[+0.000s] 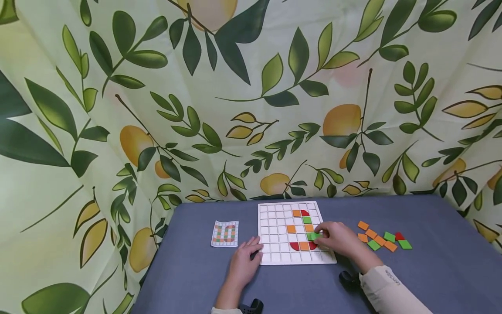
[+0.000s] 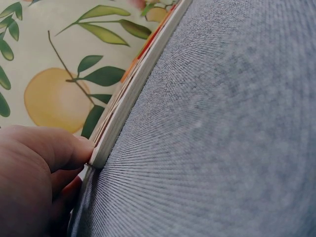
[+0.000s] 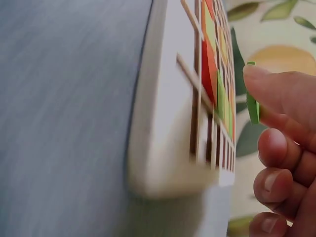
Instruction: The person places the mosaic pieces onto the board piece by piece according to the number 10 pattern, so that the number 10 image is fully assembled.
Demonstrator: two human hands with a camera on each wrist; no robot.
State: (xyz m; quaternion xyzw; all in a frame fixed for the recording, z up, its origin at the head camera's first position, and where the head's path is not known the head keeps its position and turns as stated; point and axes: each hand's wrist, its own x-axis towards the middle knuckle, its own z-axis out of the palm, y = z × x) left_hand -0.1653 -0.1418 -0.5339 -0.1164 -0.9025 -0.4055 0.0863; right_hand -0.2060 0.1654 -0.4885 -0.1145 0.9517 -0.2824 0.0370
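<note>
Green tile (image 3: 253,106), pinched by the right hand (image 1: 336,237), hangs just above the white board (image 1: 274,246) — its cells hold orange, red and green pieces (image 1: 304,246) left of and beyond the grip. Loose tiles (image 1: 379,240) lie to its right; the left hand (image 1: 245,261), fingers loosely extended, touches the board's left edge.

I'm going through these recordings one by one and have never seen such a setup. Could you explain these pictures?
There is no robot: a person works with two bare hands. The wide picture comes from a camera worn on the head; the close ones come from a camera on each wrist. On the blue-grey surface lie a white gridded board partly filled with coloured tiles, a patterned card to its left and loose tiles to its right. The left hand touches the board's left edge; the right hand pinches a green tile just above the board.
</note>
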